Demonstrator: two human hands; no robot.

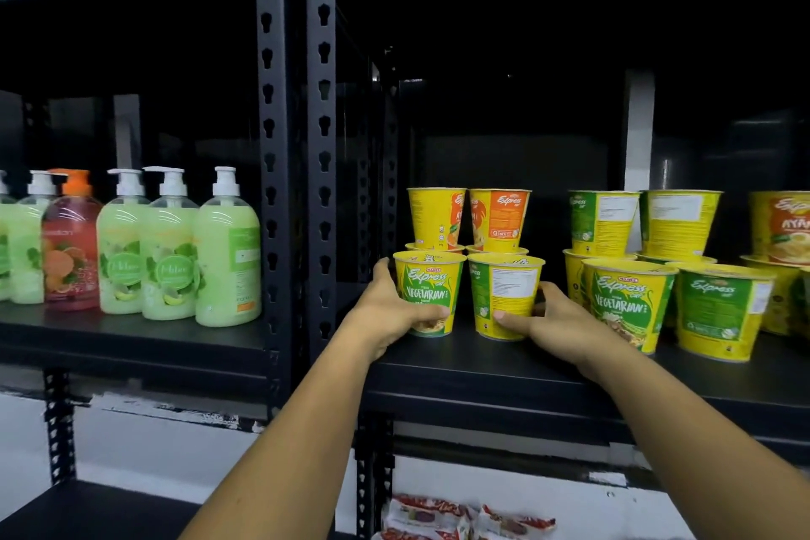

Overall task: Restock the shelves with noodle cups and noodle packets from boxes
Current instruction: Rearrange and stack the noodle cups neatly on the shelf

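Two yellow-green vegetarian noodle cups stand side by side near the front of the black shelf (460, 368). My left hand (390, 311) grips the left cup (427, 281), thumb across its front. My right hand (552, 320) grips the right cup (504, 289) from its right side. Behind them, two yellow-orange cups (438, 217) are stacked on lower cups. More noodle cups (622, 298) stand in stacked rows to the right. Red noodle packets (442, 517) lie on the shelf below.
A black slotted upright (322, 145) divides the racks. Left of it, a shelf holds several green soap pump bottles (225, 250) and a red one (70, 246). The back of the noodle shelf is dark.
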